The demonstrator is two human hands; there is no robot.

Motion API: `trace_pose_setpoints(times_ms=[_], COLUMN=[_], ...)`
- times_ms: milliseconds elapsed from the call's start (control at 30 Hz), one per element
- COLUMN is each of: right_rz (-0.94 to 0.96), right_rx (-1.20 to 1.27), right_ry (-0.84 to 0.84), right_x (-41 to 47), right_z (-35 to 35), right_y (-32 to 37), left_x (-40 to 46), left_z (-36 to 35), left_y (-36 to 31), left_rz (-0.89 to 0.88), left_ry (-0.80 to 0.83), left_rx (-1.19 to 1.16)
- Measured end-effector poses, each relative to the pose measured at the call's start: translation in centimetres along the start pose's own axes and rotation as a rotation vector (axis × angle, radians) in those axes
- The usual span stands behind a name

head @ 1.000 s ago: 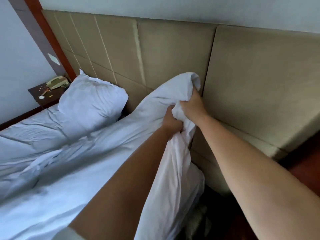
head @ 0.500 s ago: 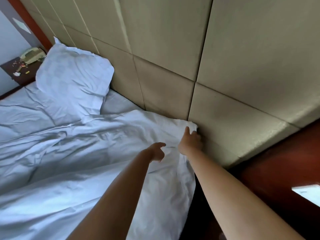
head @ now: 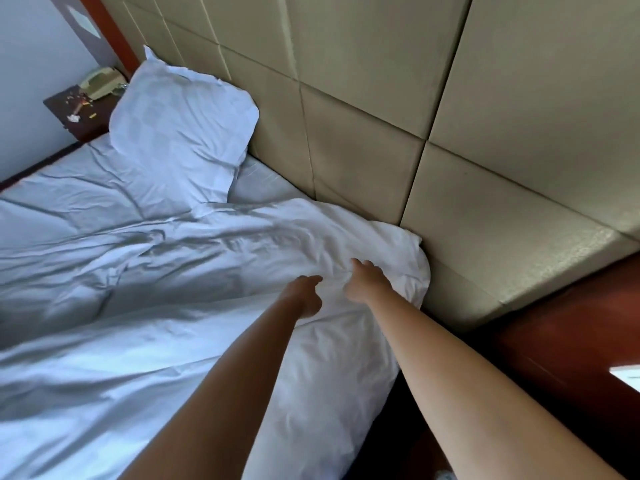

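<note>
Filling the top and right of the frame, the headboard [head: 363, 81] showed big tan padded squares, faintly grained, with deep seams between them. Below it the white duvet [head: 173, 306] spread across the whole left and bottom, soft and cottony, creased in long folds. And here was the news: a second before, it had been bunched up high in two fists against the panels. Now its corner [head: 398, 251] lay down at centre right, plump and rounded, touching the foot of the headboard. So the throw had landed, and the job looked to be down to smoothing and squaring the top edge.

At upper left the pillow [head: 180, 123] leaned on the headboard, puffy, with a faint check weave. A strip of bare sheet [head: 263, 181] showed to its right.

At centre, the right hand [head: 365, 280] rested on the duvet just short of the corner, fingers loosened and stretched forward, gripping nothing that I could see. The left hand [head: 303, 294] sat just beside it, fingers slack and half curled, forefinger out, holding nothing either.

At far upper left, a dark wooden nightstand [head: 59, 102] carried a pale telephone [head: 100, 83] and some small scraps [head: 73, 116].
</note>
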State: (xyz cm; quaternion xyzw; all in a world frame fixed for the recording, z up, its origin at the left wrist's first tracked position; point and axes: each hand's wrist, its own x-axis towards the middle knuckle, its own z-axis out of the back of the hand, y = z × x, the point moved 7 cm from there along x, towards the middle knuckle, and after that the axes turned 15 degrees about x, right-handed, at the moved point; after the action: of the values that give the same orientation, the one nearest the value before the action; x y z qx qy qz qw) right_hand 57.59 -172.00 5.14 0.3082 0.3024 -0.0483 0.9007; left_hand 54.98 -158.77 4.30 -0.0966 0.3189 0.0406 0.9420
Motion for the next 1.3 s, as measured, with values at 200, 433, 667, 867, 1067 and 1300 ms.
trace_pose_setpoints(times_ms=[200,433,667,867,1067,1300], right_rz=[0.073,0.184,0.372,0.513,0.66,0.802], right_rx=[-0.103,-0.205,-0.324,-0.437,-0.542,-0.628], right_ry=[0.035,0.068,0.112,0.252,0.345,0.497], right_x=[-4.3,-13.6,-27.7,-37.3,-41.2,-46.3], right_z=[-3.0,-11.6,-26.1,-38.2,-45.4,-55.9], right_y=[4.6,11.5,18.1,22.1,26.2,28.8], left_x=[-5.3,-17.1,-33.2,-44.0,-51.8,-60.8], left_z=[1.0,-0.9,-7.2,-13.1,-17.8,-25.6], left_y=[6.7,18.6,30.6,40.2,47.3,53.2], left_rz=[0.03,0.151,0.21,0.335,0.515,0.719], left_ry=[-0.063,-0.185,-0.264,-0.262,-0.26,-0.164], left_rx=[0.151,0.129,0.09,0.065,-0.048,-0.134])
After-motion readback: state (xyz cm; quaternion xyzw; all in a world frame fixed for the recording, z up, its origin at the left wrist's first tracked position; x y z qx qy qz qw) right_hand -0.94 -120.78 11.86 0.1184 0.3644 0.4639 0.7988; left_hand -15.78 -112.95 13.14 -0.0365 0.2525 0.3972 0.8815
